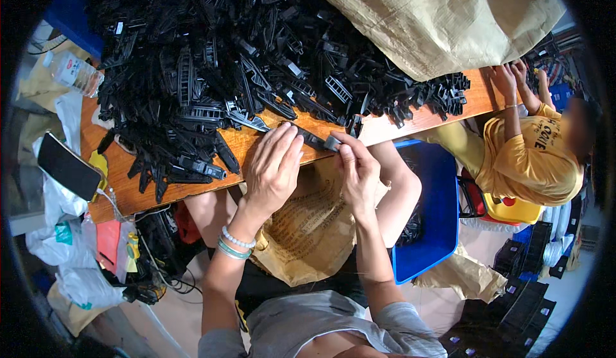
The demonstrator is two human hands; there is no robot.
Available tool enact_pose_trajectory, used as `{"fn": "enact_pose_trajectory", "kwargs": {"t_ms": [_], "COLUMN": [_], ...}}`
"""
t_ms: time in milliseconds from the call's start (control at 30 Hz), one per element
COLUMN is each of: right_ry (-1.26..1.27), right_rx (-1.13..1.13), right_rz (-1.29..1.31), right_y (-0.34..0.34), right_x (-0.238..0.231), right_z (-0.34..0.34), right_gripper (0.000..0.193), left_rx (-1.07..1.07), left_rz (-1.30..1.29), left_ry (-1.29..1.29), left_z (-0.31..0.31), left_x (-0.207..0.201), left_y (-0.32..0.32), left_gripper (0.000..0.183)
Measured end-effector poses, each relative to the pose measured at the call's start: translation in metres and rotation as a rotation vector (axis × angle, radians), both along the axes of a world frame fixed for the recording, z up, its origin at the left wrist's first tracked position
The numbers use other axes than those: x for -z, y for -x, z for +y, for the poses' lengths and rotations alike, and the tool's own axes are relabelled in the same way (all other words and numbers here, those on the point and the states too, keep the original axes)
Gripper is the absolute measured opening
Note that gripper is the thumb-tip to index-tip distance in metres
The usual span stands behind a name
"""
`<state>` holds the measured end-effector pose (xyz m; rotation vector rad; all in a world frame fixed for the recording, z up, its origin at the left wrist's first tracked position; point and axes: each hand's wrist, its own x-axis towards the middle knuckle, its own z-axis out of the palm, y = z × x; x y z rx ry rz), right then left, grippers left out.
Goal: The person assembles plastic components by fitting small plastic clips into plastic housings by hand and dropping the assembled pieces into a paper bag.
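A long, narrow black plastic part [309, 138] lies at the front edge of the wooden table, between my two hands. My left hand [274, 169] covers its left end, fingers together and pressed on it; the thumb is hidden. At the other end my right hand [359, 172] pinches a small grey block-like piece [332, 143] between thumb and forefinger, touching the black part. Just behind my hands rises a large heap of black plastic parts [186, 79], some with ladder-like slots. Brown printed paper [308, 230] is spread over my lap below my hands.
A tan woven sack [436, 18] covers the heap's right side. Beside my right knee stands a blue bin [436, 230]. At left are a phone [69, 165], a plastic bottle [76, 72] and white bags [58, 249]. A person in yellow [529, 156] sits at the right.
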<state>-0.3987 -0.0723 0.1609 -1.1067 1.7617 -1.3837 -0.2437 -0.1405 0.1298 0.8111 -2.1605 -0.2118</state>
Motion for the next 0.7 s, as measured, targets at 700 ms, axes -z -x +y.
{"fn": "enact_pose_trajectory", "kwargs": {"t_ms": [700], "right_ry": [0.073], "right_rx": [-0.04], "right_rz": [0.755], "right_y": [-0.012], "right_x": [-0.002], "right_z": [-0.013], "right_gripper": [0.022], "left_rx": [0.049], "left_rz": [0.148], "left_ry": [-0.042], "left_z": [0.001], "left_x": [-0.006], "left_y": [0.005], "left_gripper": [0.031]}}
